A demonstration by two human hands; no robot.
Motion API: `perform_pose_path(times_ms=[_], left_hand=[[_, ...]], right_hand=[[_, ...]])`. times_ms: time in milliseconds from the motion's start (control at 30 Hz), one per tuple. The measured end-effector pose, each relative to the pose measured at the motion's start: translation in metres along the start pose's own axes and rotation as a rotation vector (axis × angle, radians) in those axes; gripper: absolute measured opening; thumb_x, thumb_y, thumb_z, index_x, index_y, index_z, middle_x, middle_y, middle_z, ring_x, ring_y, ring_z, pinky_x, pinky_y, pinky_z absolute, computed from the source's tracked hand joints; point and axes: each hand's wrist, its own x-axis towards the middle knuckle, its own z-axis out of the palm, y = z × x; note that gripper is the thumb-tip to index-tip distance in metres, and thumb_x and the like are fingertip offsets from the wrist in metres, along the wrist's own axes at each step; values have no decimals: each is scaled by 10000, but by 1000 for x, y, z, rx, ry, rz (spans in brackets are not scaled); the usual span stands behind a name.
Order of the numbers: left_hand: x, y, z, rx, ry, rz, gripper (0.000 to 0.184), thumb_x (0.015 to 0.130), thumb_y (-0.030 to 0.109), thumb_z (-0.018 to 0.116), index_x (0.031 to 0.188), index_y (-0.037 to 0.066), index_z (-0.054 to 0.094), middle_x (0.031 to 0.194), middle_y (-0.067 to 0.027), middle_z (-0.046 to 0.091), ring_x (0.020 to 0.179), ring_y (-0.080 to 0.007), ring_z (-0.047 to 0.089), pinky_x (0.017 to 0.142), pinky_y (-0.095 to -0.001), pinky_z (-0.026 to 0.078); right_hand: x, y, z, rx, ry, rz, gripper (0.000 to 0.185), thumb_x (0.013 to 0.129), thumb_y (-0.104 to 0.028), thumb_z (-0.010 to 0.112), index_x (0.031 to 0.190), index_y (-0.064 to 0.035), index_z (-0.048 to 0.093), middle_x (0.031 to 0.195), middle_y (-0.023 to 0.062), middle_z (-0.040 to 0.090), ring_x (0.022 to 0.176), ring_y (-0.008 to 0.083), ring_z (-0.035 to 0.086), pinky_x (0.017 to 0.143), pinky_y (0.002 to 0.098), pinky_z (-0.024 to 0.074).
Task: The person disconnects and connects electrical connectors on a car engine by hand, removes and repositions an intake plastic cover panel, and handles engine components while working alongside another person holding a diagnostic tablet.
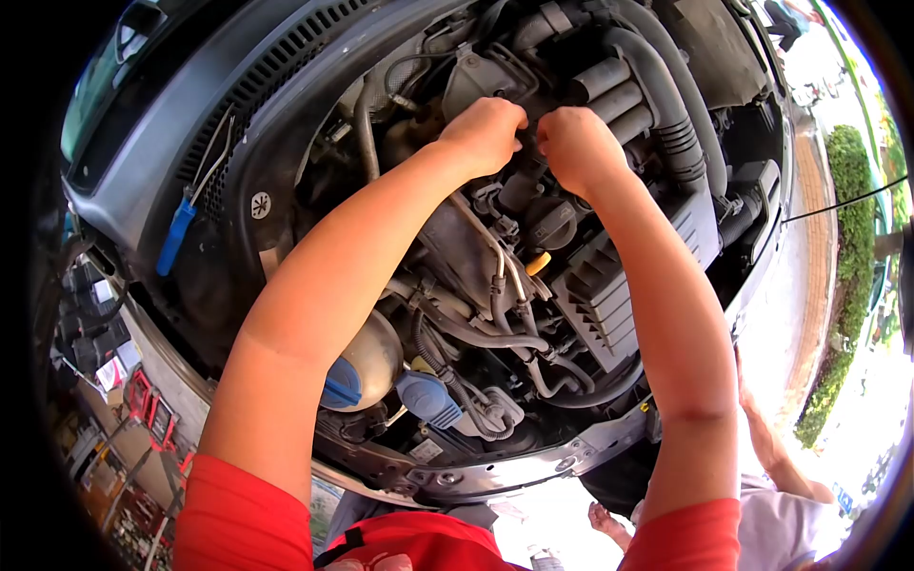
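Over the middle of a car's engine, my left hand [484, 135] is closed with its fingers curled inward. My right hand [579, 145] is closed just beside it, knuckles up, a small gap between the two. What the fingers hold, if anything, is hidden beneath the hands. Thick grey intake pipes [617, 107] curve close to my right hand. A metal shield [476, 81] lies just beyond my left hand. Below my hands are a round black cap [552, 225] and a yellow dipstick handle [538, 264].
A ribbed air filter box [609, 314] sits under my right forearm. By my left forearm stands a coolant reservoir [373, 357]; a blue cap [428, 397] is nearby. A blue-handled tool [177, 236] rests near the windscreen. Tools [152, 409] lie lower left; another person's arm [776, 452] shows right.
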Motion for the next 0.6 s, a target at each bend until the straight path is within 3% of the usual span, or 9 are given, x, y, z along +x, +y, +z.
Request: perform_pose_path(times_ms=[167, 267, 367, 433, 467, 533, 600], left_hand=[[7, -2, -7, -159, -112, -106, 312, 799, 106, 717, 1093, 8, 683, 1028, -213, 679, 1000, -361, 644, 874, -411, 512], [13, -18, 8, -278, -107, -140, 388, 835, 38, 666, 1210, -50, 615, 899, -157, 702, 723, -192, 654, 653, -333, 538], [11, -6, 3, -62, -79, -27, 374, 804, 74, 686, 1172, 13, 660, 1031, -207, 699, 901, -304, 694, 800, -374, 533], [14, -2, 4, -73, -116, 24, 352, 798, 86, 687, 1146, 36, 677, 1047, -212, 684, 952, -328, 675, 836, -382, 522], [14, -1, 4, -83, -152, 66, 330, 792, 97, 688, 1120, 58, 694, 1063, -217, 670, 1003, -351, 656, 872, -390, 512], [15, -1, 5, -39, -160, 113, 308, 796, 97, 679, 1102, 68, 703, 1046, -217, 671, 1001, -359, 651, 872, -396, 512], [17, 0, 3, 13, -163, 158, 273, 803, 89, 653, 1068, 78, 717, 1015, -214, 672, 1009, -364, 641, 871, -408, 512]], right_hand=[[-17, -9, 15, -131, -35, -50, 166, 823, -69, 590, 904, -61, 734, 994, 144, 706, 934, 297, 693, 785, 379, 567], [-22, -24, 21, -198, -12, -10, 215, 868, -122, 546, 932, -43, 735, 1048, 188, 684, 939, 305, 699, 774, 379, 571], [-20, -22, 39, -133, 91, 9, 208, 856, -103, 558, 939, -2, 720, 1016, 194, 682, 915, 310, 700, 770, 373, 572], [-26, -26, 33, -95, 87, 44, 234, 853, -85, 562, 992, 57, 685, 1018, 210, 674, 912, 308, 700, 769, 370, 573], [-24, -26, 35, -101, 84, 60, 222, 851, -88, 564, 998, 24, 689, 1032, 194, 669, 921, 309, 695, 780, 376, 569], [-26, -27, 33, -110, 84, 82, 214, 850, -91, 567, 1003, -9, 692, 1047, 178, 664, 929, 309, 690, 791, 381, 564], [-29, -28, 30, -96, 45, 49, 259, 859, -90, 558, 1027, 69, 674, 1036, 213, 669, 953, 313, 690, 803, 371, 567]])
